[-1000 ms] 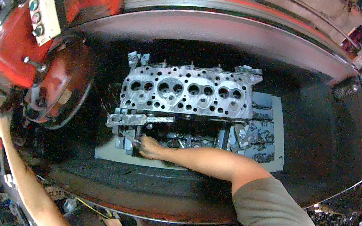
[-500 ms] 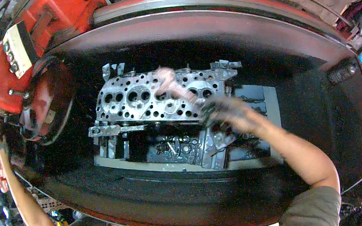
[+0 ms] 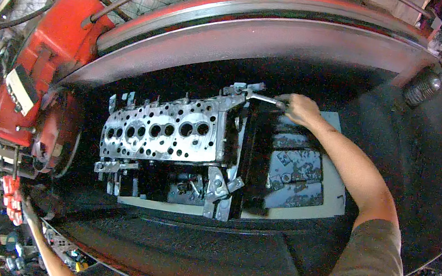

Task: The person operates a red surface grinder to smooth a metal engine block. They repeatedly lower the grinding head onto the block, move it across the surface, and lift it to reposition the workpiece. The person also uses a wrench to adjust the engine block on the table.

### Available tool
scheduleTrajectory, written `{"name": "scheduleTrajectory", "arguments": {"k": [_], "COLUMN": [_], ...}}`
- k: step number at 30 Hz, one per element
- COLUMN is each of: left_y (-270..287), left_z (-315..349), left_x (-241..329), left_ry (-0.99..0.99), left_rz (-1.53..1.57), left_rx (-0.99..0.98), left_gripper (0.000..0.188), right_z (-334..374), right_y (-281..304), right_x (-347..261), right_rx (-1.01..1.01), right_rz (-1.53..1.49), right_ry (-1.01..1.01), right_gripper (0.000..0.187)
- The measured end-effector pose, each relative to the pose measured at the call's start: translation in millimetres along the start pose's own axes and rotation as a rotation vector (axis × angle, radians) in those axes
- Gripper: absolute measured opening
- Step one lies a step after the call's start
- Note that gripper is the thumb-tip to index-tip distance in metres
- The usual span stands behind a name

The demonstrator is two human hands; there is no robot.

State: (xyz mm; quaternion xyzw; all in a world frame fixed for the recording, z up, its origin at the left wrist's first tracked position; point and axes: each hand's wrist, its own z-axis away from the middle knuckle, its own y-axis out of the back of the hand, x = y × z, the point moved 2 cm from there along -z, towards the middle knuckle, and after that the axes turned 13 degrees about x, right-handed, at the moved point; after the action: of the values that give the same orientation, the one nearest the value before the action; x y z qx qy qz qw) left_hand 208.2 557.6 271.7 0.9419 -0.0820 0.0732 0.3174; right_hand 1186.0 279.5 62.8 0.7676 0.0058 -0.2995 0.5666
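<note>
A grey metal cylinder head (image 3: 166, 131) with rows of round holes lies in a dark machine trough, held by clamps at its ends. At its far right corner, a clamp (image 3: 241, 89) meets the end of a wrench (image 3: 266, 99). My right hand (image 3: 300, 110) is closed around the wrench's other end, beyond the cylinder head. At the lower left, outside the trough, my left hand (image 3: 30, 212) is beside a row of red control handles (image 3: 12, 200). Its fingers are too dim and small to make out.
Under the cylinder head lies a pale machine table (image 3: 334, 199) with wet, dark recesses. A red machine housing (image 3: 65, 31) with a round dark guard (image 3: 61, 130) stands at the left. The trough's rim (image 3: 440, 253) curves round the right. A ribbed dark cylinder (image 3: 423, 88) sits in the far right corner.
My right hand has moved from over the cylinder head to its far right corner and is now on the wrench. The cylinder head appears lower and further left in view.
</note>
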Motion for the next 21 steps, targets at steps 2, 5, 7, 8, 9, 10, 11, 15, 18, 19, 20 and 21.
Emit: {"name": "scheduleTrajectory", "arguments": {"k": [2,5,7,8,9,10,11,15,18,19,20,21], "left_y": [9,27,33,34,33,31,27,8,-1,-3,-5,-7], "left_z": [35,75,90,95,98,99,99,96,93,92,92,91], "left_x": [7,8,7,7,8,9,11,19,24,25,26,27], "left_ry": [0.085,0.191,0.227,0.243,0.244,0.245,0.24,0.21,0.198,0.195,0.195,0.191], "left_rz": [0.05,0.089,0.099,0.106,0.111,0.129,0.148,0.214,0.244,0.253,0.257,0.261], "left_rx": [-0.004,0.003,0.004,0.003,-0.008,-0.014,-0.021,-0.07,-0.096,-0.103,-0.111,-0.115], "left_gripper": [0.035,0.035,0.036,0.036,0.036,0.036,0.036,0.037,0.037,0.037,0.037,0.038], "right_z": [-6,-19,-25,-26,-25,-24,-22,-8,-5,-4,-4,-4], "right_y": [-5,-9,-11,-11,-12,-12,-14,-25,-31,-32,-33,-35], "right_x": [2,-2,-6,-8,-9,-9,-11,-13,-15,-16,-16,-15], "right_rx": [-0.019,-0.059,-0.118,-0.1,-0.082,-0.067,-0.034,-0.036,0.096,0.149,0.166,0.166], "right_rz": [0.011,0.037,0.079,0.078,0.058,0.079,0.047,0.193,0.179,0.182,0.177,0.189], "right_ry": [0.001,-0.01,0.04,0.037,0.047,0.023,0.046,0.027,0.049,0.064,0.058,0.045], "right_gripper": [0.03,0.029,0.028,0.028,0.028,0.027,0.027,0.042,0.024,0.017,0.017,0.017]}}
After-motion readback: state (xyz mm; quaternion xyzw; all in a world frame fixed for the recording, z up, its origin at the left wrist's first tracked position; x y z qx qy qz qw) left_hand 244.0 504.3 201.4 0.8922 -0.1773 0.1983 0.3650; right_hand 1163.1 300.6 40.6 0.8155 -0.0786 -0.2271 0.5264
